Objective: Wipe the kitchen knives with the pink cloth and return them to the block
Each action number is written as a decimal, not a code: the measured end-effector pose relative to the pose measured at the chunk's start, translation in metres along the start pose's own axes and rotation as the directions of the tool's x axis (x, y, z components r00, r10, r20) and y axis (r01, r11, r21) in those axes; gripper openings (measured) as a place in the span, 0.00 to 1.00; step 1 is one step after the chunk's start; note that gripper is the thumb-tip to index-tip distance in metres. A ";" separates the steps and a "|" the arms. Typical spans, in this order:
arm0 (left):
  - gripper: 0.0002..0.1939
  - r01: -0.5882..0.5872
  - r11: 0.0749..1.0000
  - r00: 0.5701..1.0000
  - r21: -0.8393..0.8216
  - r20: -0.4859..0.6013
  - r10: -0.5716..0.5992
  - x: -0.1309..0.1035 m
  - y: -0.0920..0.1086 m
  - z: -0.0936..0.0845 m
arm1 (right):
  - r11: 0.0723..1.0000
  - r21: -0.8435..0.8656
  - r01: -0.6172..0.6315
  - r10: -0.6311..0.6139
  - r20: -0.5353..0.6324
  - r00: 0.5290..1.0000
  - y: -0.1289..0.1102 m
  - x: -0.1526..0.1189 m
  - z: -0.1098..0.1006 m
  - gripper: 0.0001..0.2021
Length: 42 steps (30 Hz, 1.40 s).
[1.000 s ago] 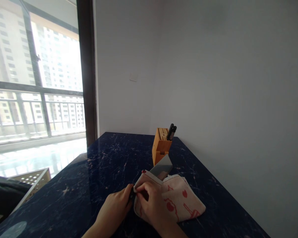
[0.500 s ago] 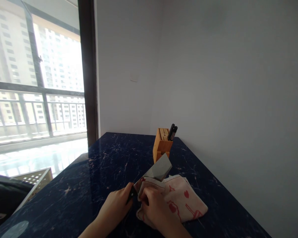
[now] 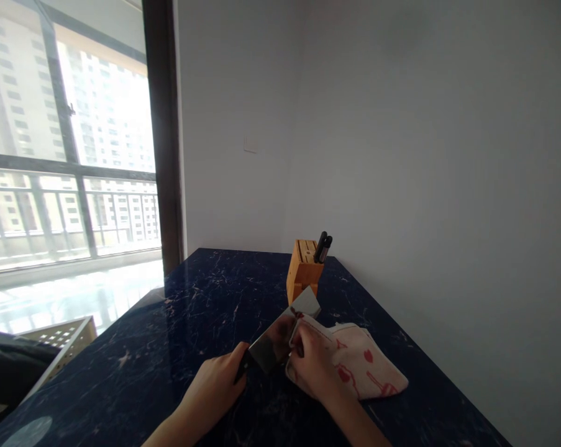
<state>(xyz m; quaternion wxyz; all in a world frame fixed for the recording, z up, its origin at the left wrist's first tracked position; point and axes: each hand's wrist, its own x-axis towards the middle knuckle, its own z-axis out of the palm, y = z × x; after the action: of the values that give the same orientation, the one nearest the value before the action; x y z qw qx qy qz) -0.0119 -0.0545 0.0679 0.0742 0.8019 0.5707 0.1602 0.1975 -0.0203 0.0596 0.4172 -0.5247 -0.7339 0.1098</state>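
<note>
Left hand (image 3: 218, 380) clasps a cleaver (image 3: 271, 346), right hand (image 3: 314, 363) pinches cloth (image 3: 366, 361); wooden block (image 3: 303, 271) holds black-handled tools (image 3: 321, 246).

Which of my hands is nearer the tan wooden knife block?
Right. Your right hand, holding the red-patterned white cloth at the broad metal blade, is this side of the block; your left hand, gripping the black handle, is farther back, leftward.

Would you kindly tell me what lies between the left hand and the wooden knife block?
The head view shows the cleaver blade there, pointing from the left hand toward the wooden knife block.
</note>
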 end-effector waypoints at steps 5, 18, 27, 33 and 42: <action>0.15 0.010 1.000 1.000 0.014 0.030 -0.011 -0.001 0.002 0.000 | 0.951 0.304 -0.060 0.107 -0.139 0.985 0.014 0.014 -0.018 0.02; 0.16 -0.032 0.999 0.999 0.038 0.012 0.032 -0.002 0.000 0.001 | 0.864 0.494 -0.100 0.207 -0.167 0.964 0.033 0.021 -0.020 0.06; 0.14 -0.007 0.999 1.000 0.033 0.024 0.006 -0.004 0.003 -0.002 | 0.888 0.456 -0.056 0.076 -0.027 0.997 -0.012 0.008 -0.015 0.03; 0.15 -0.060 0.998 0.997 0.024 0.039 0.059 -0.005 0.003 -0.001 | 0.870 0.491 -0.046 0.120 -0.119 0.986 -0.006 0.014 -0.024 0.06; 0.17 -0.165 0.984 0.986 0.071 0.032 0.163 -0.007 0.004 -0.001 | 0.850 0.527 -0.007 0.205 -0.318 0.926 -0.006 0.023 -0.051 0.11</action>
<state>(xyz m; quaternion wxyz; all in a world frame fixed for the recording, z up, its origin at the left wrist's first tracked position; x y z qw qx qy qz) -0.0108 -0.0624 0.0689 0.0388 0.8504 0.5073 0.1344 0.2283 -0.0168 0.1068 0.6636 -0.4448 -0.5570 0.2270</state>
